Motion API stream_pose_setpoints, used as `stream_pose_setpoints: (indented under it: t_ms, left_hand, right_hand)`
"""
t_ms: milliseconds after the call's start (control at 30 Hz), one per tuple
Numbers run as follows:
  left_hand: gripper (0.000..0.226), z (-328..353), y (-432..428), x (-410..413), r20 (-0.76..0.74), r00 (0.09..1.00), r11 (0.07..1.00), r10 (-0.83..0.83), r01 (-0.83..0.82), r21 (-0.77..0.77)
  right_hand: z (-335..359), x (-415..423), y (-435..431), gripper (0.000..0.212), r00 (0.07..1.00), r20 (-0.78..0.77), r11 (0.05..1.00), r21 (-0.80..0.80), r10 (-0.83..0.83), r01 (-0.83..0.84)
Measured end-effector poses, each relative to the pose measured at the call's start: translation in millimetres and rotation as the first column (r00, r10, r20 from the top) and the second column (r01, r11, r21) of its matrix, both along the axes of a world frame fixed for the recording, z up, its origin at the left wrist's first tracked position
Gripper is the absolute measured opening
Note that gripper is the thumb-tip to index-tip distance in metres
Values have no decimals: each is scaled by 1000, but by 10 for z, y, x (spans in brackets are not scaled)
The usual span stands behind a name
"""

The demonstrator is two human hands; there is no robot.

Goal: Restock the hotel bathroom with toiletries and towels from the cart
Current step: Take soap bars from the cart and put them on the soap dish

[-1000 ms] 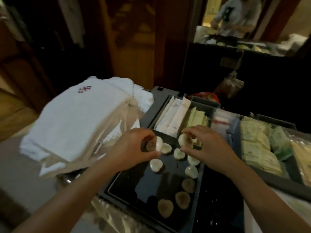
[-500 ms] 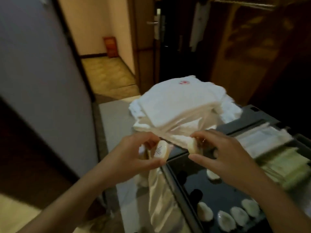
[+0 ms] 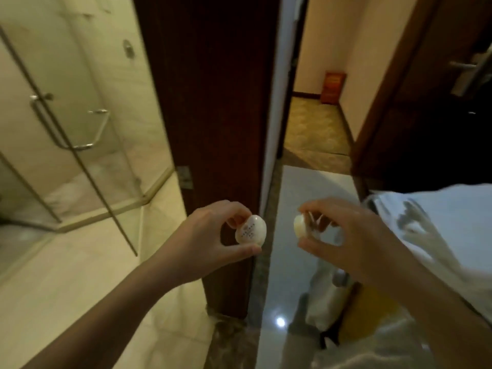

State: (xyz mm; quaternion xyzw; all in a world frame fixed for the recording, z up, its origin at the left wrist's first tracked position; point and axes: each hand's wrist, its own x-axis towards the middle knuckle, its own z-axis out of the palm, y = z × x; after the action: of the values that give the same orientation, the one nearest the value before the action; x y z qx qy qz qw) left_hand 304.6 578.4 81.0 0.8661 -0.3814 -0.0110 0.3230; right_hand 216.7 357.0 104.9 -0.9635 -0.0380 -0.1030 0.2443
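The left hand (image 3: 213,237) is pinching one white soap (image 3: 250,230) between thumb and curled fingers, just right of the glass shower door (image 3: 80,145); the right hand (image 3: 354,241) is pinching a second soap (image 3: 300,225) likewise. Two soaps, one each. Judging so, keeping both pinches firm while passing the wooden door (image 3: 213,102) is mattering most.

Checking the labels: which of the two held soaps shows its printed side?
The soap in the left hand: dotted print faces the camera; the right hand's soap shows only its edge.
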Motion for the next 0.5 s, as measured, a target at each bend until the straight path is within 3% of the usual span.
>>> stream_pose_setpoints:
  t_ms: [133,233,500]
  left_hand:
    - [50,-20,787,424,12,988,988,151,-151,-1]
    - [39,-35,1365,689,-1,970,970,245,-245,-9]
    - [50,-81,2667,1110,42,890,890,453,-454,29]
  right_hand:
    - [-38,702,648,60,985,23,984,-50,170,-169]
    - [-77,1158,1162,63,963,20,963,-10,270,-270]
    - [-155,2099,2453,43,878,28,872,99,478,-479]
